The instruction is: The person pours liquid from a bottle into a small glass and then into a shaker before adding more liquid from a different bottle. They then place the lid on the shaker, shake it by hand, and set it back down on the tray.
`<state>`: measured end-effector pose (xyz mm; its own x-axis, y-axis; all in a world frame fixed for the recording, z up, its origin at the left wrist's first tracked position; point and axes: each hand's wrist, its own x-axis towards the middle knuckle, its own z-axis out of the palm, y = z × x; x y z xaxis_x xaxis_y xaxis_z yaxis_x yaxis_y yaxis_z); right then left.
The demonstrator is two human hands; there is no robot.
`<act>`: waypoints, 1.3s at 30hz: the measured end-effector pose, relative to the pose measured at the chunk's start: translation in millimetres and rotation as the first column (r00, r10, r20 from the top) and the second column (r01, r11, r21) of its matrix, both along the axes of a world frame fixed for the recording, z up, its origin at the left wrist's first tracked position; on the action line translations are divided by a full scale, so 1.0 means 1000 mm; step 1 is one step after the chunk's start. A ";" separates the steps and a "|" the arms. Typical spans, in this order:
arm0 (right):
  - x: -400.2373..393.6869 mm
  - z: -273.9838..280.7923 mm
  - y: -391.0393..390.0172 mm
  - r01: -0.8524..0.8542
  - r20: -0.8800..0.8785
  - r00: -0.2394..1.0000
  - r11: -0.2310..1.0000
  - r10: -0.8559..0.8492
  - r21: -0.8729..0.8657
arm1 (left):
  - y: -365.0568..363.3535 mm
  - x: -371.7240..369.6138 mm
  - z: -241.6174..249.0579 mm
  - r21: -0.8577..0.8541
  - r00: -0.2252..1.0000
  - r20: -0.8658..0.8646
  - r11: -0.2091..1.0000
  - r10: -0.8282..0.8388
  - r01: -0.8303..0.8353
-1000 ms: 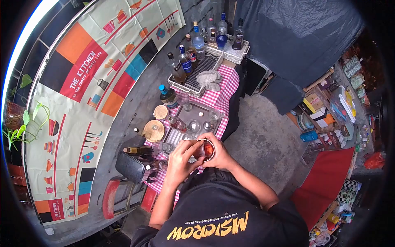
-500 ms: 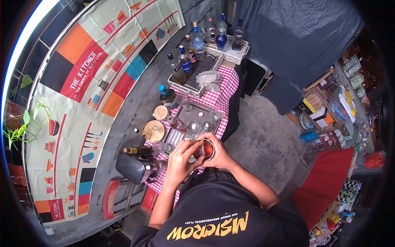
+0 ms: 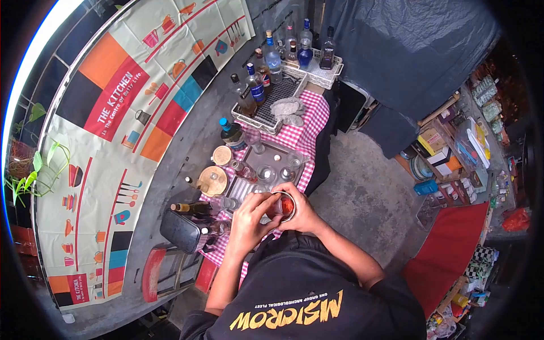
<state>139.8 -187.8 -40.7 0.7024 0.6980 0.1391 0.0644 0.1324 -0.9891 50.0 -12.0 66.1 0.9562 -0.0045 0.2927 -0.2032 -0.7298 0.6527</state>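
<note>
Close to my body, over the near edge of the checkered table, both my hands meet around a round cup [image 3: 287, 206] with reddish liquid in it. My right hand [image 3: 304, 211] is wrapped round the cup's right side. On the left, my left hand [image 3: 253, 219] has its fingers curled against a small clear glass [image 3: 274, 210] at the cup's rim. Just beyond my hands, clear glassware [image 3: 264, 173] stands on a grey tray [image 3: 276, 152]. Fingers hide part of both vessels.
Bottles [image 3: 273, 59] stand in white wire baskets [image 3: 263, 126] at the table's far end, beside a grey cloth [image 3: 288, 110]. Round wooden lids [image 3: 212, 181], a blue-capped bottle [image 3: 232, 135] and a black container [image 3: 180, 229] are on the left. A red surface [image 3: 445, 258] lies right.
</note>
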 end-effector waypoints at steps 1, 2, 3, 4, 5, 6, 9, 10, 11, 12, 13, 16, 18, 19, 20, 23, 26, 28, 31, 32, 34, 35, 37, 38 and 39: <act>0.000 0.001 0.000 -0.002 -0.006 1.000 1.000 0.002 0.001 | 0.000 0.000 0.000 -0.002 1.000 0.001 1.000 -0.001 0.001; 0.000 0.001 0.000 -0.002 -0.002 1.000 1.000 0.002 0.001 | 0.000 0.000 -0.001 -0.004 1.000 0.001 1.000 -0.001 0.001; 0.000 0.001 0.000 -0.001 0.003 1.000 1.000 0.001 0.002 | 0.000 0.000 0.000 -0.006 1.000 -0.003 1.000 0.001 -0.001; 0.000 0.001 0.000 -0.001 0.007 1.000 1.000 0.001 0.002 | 0.000 0.000 0.000 -0.008 1.000 -0.008 1.000 0.003 -0.003; 0.000 0.001 0.001 -0.003 0.001 1.000 1.000 0.003 0.006 | 0.000 0.000 0.000 -0.010 1.000 -0.012 1.000 0.004 -0.004; 0.000 0.000 0.001 -0.004 -0.005 1.000 1.000 0.004 0.009 | 0.000 0.000 0.000 -0.011 1.000 -0.012 1.000 0.005 -0.005; 0.000 0.001 0.000 -0.007 -0.009 1.000 1.000 0.007 0.007 | 0.000 0.000 0.000 -0.013 1.000 -0.009 1.000 0.006 -0.006; 0.000 0.002 0.000 -0.008 -0.009 1.000 1.000 0.008 0.005 | 0.000 0.000 0.000 -0.012 1.000 -0.009 1.000 0.006 -0.006; 0.000 0.001 0.001 -0.009 -0.010 1.000 1.000 0.009 0.007 | 0.000 0.000 0.000 -0.011 1.000 -0.009 1.000 0.005 -0.005; 0.000 0.000 0.001 -0.010 -0.011 1.000 1.000 0.010 0.009 | 0.000 0.000 0.000 -0.007 1.000 -0.010 1.000 0.006 -0.006; 0.001 -0.001 0.001 -0.011 -0.011 1.000 1.000 0.011 0.011 | 0.000 0.000 0.001 -0.003 1.000 -0.011 1.000 0.006 -0.006; 0.000 -0.001 0.003 0.024 0.019 1.000 0.999 -0.025 0.044 | 0.000 0.000 0.000 0.000 1.000 -0.006 1.000 0.006 -0.006; 0.000 -0.001 0.003 0.028 0.018 0.999 0.999 -0.028 0.042 | 0.000 0.001 0.000 0.001 1.000 -0.003 1.000 0.005 -0.005; 0.000 -0.001 0.003 0.030 0.017 0.999 0.999 -0.030 0.041 | -0.001 0.001 0.000 0.002 1.000 -0.003 1.000 0.004 -0.004; 0.000 -0.001 0.002 0.014 -0.003 1.000 0.999 -0.014 0.038 | -0.001 0.001 0.001 0.004 1.000 -0.003 1.000 0.003 -0.003; 0.001 -0.003 0.001 -0.012 -0.029 1.000 0.999 0.013 0.030 | -0.001 0.001 0.000 0.005 1.000 -0.006 1.000 0.004 -0.004; 0.000 -0.004 0.001 -0.001 -0.004 1.000 1.000 0.001 0.019 | 0.000 0.001 -0.001 0.000 1.000 -0.015 1.000 0.001 -0.001; 0.000 -0.003 0.001 0.000 -0.002 1.000 1.000 0.000 0.009 | 0.000 0.001 -0.001 0.001 1.000 -0.011 1.000 -0.001 0.001; 0.000 0.001 0.002 0.040 0.033 0.999 0.999 -0.041 0.024 | 0.000 0.001 0.000 0.006 1.000 -0.014 1.000 -0.001 0.001; 0.000 0.001 0.002 0.041 0.034 0.999 0.999 -0.042 0.025 | 0.000 0.001 0.000 0.007 1.000 -0.016 1.000 -0.001 0.001; 0.000 0.001 0.003 0.041 0.035 0.999 0.999 -0.042 0.028 | 0.000 0.000 0.000 0.006 1.000 -0.016 1.000 0.003 -0.003; 0.000 0.001 0.003 0.037 0.026 0.999 0.999 -0.038 0.028 | 0.000 0.000 0.000 0.005 1.000 -0.017 1.000 0.005 -0.004; -0.001 0.003 0.002 0.030 0.010 0.999 0.999 -0.030 0.030 | 0.000 0.000 0.000 0.002 1.000 -0.021 1.000 0.006 -0.006; -0.001 0.002 0.002 0.018 -0.002 1.000 0.999 -0.018 0.026 | 0.000 0.000 0.000 0.001 1.000 -0.022 1.000 0.007 -0.007; 0.000 0.001 0.002 0.007 -0.013 1.000 1.000 -0.007 0.023 | 0.000 0.000 0.000 0.001 1.000 -0.022 1.000 0.008 -0.008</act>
